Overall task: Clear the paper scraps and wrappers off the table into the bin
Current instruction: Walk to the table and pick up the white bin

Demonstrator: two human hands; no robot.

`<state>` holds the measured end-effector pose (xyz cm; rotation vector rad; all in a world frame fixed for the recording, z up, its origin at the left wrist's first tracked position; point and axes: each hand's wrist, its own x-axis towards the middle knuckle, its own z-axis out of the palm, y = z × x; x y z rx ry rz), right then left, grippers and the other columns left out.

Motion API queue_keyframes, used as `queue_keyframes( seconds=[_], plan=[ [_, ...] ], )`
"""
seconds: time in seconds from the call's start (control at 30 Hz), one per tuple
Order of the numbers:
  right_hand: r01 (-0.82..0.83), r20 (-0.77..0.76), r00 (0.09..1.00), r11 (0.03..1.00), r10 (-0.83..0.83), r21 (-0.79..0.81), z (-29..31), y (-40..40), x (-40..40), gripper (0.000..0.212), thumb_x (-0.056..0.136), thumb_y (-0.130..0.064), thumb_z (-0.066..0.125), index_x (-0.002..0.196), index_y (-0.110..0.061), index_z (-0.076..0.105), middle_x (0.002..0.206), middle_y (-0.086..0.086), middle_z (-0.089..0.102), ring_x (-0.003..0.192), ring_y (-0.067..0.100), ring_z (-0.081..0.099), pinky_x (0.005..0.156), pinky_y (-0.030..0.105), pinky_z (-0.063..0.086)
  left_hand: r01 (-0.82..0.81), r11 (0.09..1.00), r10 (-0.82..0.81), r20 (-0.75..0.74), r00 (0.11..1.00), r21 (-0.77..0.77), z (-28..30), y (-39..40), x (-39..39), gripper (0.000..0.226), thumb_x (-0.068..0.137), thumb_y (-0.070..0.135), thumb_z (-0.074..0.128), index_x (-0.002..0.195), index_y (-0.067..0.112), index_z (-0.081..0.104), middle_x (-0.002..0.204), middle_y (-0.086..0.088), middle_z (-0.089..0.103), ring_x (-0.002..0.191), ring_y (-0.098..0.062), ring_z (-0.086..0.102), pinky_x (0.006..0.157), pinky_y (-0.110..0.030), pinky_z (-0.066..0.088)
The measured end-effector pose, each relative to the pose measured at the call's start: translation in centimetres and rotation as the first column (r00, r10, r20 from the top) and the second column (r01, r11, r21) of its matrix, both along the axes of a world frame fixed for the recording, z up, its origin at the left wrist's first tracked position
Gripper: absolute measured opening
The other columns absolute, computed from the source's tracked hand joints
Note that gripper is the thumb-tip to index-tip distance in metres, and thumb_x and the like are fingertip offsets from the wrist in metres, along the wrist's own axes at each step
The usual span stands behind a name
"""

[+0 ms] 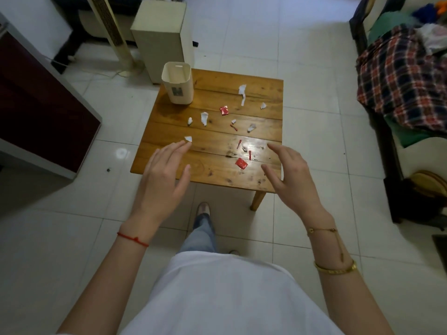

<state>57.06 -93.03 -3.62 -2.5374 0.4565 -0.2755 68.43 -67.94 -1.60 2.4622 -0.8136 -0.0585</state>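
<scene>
While both forearms extend forward over near table edge, left hand (167,170) hovers palm-down, fingers spread, fingertips just beside white paper scrap (188,139) at 10 o'clock of hand. Right hand (289,172) hovers edge-on, fingers loosely spread and curved, holding nothing; red wrapper (241,163) lies at its 9 o'clock. More white scraps and second red wrapper (224,110) scattered across wooden table (215,172). White bin (177,83) stands upright at table's 11 o'clock corner.
</scene>
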Motion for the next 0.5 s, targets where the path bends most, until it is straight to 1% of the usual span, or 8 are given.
queue_keyframes(
  seconds=[0.17,0.33,0.5],
  plan=[
    [-0.003,-0.019,1.0,1.0,0.004,0.015,-0.3,-0.6,6.8,0.046,0.097,-0.03,0.059,0.139,-0.015,0.05,0.133,0.004,0.058,0.128,0.022,0.05,0.11,0.041,0.039,0.001,1.0,-0.001,-0.014,1.0,0.009,-0.9,-0.5,6.9,0.046,0.097,0.018,0.051,0.143,0.016,0.045,0.146,-0.005,0.049,0.137,-0.02,0.042,0.115,-0.047,0.034],
    [0.029,-0.044,0.999,0.999,-0.028,0.038,-1.0,-1.0,13.2,0.047,0.097,-0.033,0.057,0.14,-0.017,0.048,0.134,0.003,0.057,0.128,0.02,0.049,0.109,0.04,0.04,0.022,0.999,-0.021,-0.028,0.999,0.03,-1.6,-0.9,13.8,0.046,0.097,0.018,0.051,0.142,0.015,0.046,0.145,-0.006,0.051,0.136,-0.021,0.044,0.114,-0.047,0.035],
    [0.06,-0.048,0.997,0.994,-0.056,0.089,-2.2,-1.8,18.5,0.043,0.098,-0.028,0.058,0.139,-0.018,0.049,0.132,0.001,0.057,0.128,0.018,0.049,0.109,0.039,0.041,0.034,0.998,-0.03,-0.067,0.997,0.059,-3.3,-2.0,19.9,0.047,0.097,0.022,0.049,0.144,0.017,0.044,0.145,-0.005,0.05,0.136,-0.021,0.044,0.113,-0.045,0.036]
  ],
)
